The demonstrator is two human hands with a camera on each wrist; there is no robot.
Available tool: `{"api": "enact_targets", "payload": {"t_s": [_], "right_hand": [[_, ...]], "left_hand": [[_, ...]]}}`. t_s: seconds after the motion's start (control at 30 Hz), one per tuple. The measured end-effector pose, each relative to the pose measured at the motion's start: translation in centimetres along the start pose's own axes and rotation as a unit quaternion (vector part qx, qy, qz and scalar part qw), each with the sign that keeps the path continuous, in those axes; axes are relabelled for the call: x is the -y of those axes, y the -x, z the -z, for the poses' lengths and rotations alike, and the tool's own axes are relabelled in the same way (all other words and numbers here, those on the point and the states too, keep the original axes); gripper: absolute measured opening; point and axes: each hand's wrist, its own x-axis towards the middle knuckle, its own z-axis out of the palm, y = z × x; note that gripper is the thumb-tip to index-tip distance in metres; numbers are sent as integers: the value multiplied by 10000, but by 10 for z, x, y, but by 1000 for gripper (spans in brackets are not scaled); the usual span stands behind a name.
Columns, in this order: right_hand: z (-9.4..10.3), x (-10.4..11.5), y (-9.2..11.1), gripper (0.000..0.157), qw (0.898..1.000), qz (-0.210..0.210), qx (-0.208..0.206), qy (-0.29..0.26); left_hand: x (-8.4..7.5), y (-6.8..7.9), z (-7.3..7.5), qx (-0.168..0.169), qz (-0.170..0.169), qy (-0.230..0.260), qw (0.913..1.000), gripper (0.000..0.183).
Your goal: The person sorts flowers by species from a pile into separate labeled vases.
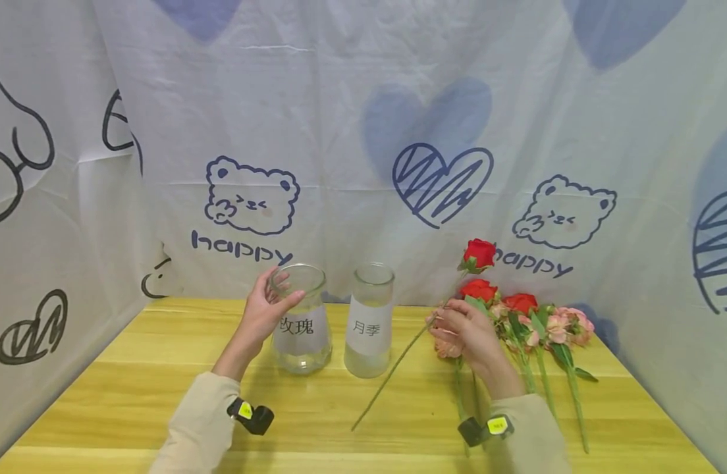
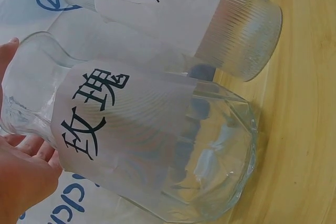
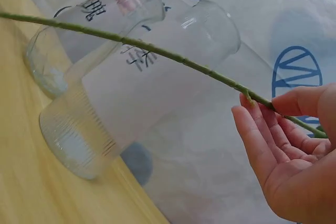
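Right hand [image 1: 475, 334] pinches long-stemmed red rose [image 1: 479, 253], left hand [image 1: 261, 317] grips flared clear-glass vase [image 1: 302, 341], flowerless; pink-and-red flowers [image 1: 522, 303] wait right.

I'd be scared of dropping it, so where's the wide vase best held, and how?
The wide vase is probably best gripped round its neck, from the left: it narrows there, and the narrow vase stands close on its right.

First vase [image 1: 304, 359] stands on desk [image 1: 132, 395], left of second vase [image 1: 368, 362]; curtain [image 1: 340, 131] behind both. Flower pile [image 1: 538, 322] lies right of both vases. Rose [image 1: 479, 254] is held above desk, stem between second vase and pile.
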Motion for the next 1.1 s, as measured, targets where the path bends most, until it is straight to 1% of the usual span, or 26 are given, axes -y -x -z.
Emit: {"api": "enact_targets", "payload": {"t_s": [0.13, 0.23, 0.4, 0.53, 0.8, 0.97, 1.1], "right_hand": [[-1, 6, 1, 8, 9999, 10, 4, -161], [-1, 10, 1, 9, 9992, -7, 27, -393], [-1, 17, -2, 9, 9965, -75, -118, -822], [-2, 25, -6, 7, 9934, -55, -257, -1120], [1, 40, -11, 10, 9916, -12, -363, -1245], [1, 50, -14, 6, 9891, -43, -339, -1432], [0, 58, -19, 5, 9871, 29, -397, -1553]], "left_hand": [[-1, -1, 0, 9, -5, -3, 10000, 85], [-1, -1, 0, 0, 8, 4, 10000, 85], [-2, -2, 0, -22, 38, -13, 10000, 85], [-3, -3, 0, -19, 62, -10, 10000, 85], [-3, -4, 0, -3, 39, -23, 10000, 86], [-3, -4, -1, -18, 34, -2, 10000, 86], [-3, -3, -1, -59, 30, 34, 10000, 86]]}}
